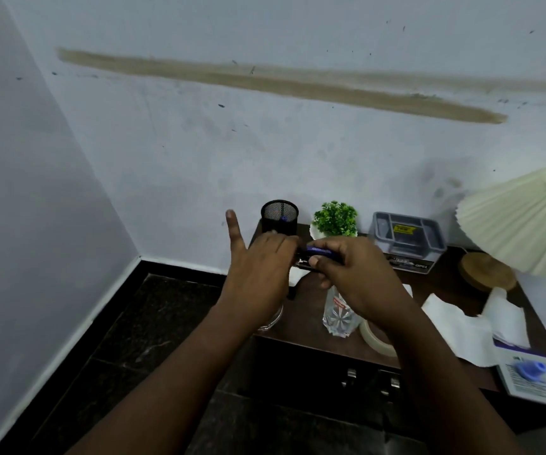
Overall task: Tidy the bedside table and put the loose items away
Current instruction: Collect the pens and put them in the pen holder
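Note:
Both hands hold a blue and black stapler [317, 252] in the air over the dark wooden bedside table [301, 339]. My right hand [353, 274] grips its right half, thumb underneath. My left hand [260, 269] has fingers curled over the stapler's left end, with one finger sticking straight up. Just behind the hands, at the table's back left corner, stands a black mesh pen cup [280, 213] with something blue inside. Much of the stapler is hidden by the fingers.
Along the back stand a small green plant [334, 218] and a grey compartment tray [406, 236]. A clear bottle [340, 318], a tape roll [375, 341], a glass [271, 320], white tissues [455, 326], a booklet [541, 379] and a pleated lamp [521, 221] fill the table.

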### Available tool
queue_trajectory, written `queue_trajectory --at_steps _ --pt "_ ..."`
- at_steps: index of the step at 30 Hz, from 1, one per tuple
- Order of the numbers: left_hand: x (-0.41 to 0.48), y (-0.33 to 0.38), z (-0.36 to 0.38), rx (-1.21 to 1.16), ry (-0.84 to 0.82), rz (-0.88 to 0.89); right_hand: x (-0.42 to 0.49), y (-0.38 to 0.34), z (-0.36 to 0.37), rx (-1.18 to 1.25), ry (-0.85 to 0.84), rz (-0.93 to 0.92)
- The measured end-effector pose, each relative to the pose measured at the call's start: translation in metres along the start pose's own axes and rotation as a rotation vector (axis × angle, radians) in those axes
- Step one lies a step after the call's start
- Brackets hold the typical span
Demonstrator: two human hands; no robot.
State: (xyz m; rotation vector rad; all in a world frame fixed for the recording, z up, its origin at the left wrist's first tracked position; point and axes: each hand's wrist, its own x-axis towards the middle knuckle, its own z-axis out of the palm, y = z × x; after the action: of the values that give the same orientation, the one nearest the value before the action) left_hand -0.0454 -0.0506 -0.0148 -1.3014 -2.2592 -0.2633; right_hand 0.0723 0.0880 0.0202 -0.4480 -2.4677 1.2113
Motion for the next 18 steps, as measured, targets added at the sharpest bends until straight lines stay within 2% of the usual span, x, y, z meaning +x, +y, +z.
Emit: queue_trajectory --at_steps 2,4,6,8,9,11,13,16,18 --pt "0.0 -0.002 0.006 -0.134 -0.032 -0.097 0.001 -0.004 -0.002 0.091 0.044 -0.014" --pt "-0.001 -0.004 0.009 -0.458 -0.069 -0.297 0.004 -0.006 -0.011 0.253 0.175 0.004" --pt "0.001 -0.008 0.009 -0.893 -0.067 -0.566 0.012 0.001 -0.026 0.365 0.395 0.013" --pt "0.007 -0.012 0.003 -1.423 -0.044 -0.855 0.017 0.02 -0.041 0.275 0.56 0.039" --pt "0.009 -0.016 -0.002 -1.645 -0.052 -0.956 0.02 0.033 -0.047 0.189 0.588 0.058" --pt "0.011 -0.025 -0.01 -1.948 -0.091 -1.055 0.025 0.056 -0.055 0.025 0.546 0.089" --pt "0.007 -0.027 -0.013 -2.127 -0.138 -1.099 0.035 0.077 -0.057 -0.19 0.403 0.112" --pt "-0.002 -0.011 -0.008 -2.217 -0.214 -1.175 0.051 0.098 -0.048 -0.446 0.099 0.142" --pt "-0.004 0.001 0.001 -2.174 -0.288 -1.206 0.055 0.11 -0.034 -0.54 -0.017 0.112"
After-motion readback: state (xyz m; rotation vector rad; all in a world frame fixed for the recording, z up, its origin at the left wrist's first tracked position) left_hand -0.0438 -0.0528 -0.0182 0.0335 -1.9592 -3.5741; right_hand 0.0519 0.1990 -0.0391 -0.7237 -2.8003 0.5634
